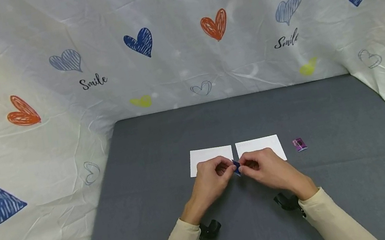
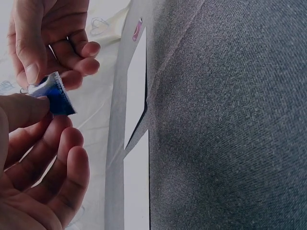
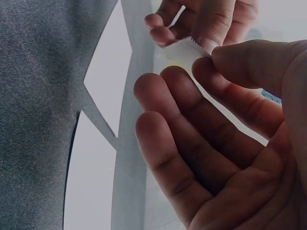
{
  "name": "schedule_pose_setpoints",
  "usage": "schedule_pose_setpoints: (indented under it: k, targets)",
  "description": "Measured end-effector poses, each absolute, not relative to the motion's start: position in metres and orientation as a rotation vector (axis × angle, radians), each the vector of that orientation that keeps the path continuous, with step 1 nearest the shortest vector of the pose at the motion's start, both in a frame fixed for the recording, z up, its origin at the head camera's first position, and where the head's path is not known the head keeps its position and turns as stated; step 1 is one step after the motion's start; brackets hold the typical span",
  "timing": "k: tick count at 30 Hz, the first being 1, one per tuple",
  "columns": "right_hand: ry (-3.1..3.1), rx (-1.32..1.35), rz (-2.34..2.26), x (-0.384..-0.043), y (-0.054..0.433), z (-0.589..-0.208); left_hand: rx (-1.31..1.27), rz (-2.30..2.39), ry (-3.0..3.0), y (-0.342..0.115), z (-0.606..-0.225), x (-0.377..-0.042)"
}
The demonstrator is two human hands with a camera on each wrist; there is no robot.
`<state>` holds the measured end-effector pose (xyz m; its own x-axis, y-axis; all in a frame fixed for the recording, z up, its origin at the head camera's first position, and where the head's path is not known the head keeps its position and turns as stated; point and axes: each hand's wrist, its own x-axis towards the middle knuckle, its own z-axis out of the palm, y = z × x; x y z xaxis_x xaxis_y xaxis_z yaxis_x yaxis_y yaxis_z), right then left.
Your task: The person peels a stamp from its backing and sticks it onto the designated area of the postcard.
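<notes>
Holding blue packet (image 1: 237, 168) over bench (image 1: 179, 133), head view: left hand (image 1: 212, 178) and right hand (image 1: 267, 169) pinch opposite sides; white cards (image 1: 209, 154) toward far edge, purple packet (image 1: 300, 144) toward right edge. Left wrist: thumb-finger pinch, other fingers loosely curled. Right wrist: same pinch, packet's serrated edge visible.
</notes>
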<state>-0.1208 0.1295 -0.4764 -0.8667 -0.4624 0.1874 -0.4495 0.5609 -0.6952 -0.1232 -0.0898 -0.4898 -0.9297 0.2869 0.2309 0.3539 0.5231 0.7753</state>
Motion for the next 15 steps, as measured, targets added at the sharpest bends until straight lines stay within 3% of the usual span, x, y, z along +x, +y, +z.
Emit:
schedule_pose_setpoints:
  k: [15]
  targets:
    - [2.738,-0.812,-1.237,-0.1205,0.1295,-0.4809,-0.682,-1.358,-2.675,-0.0904,-0.4929,-0.1218]
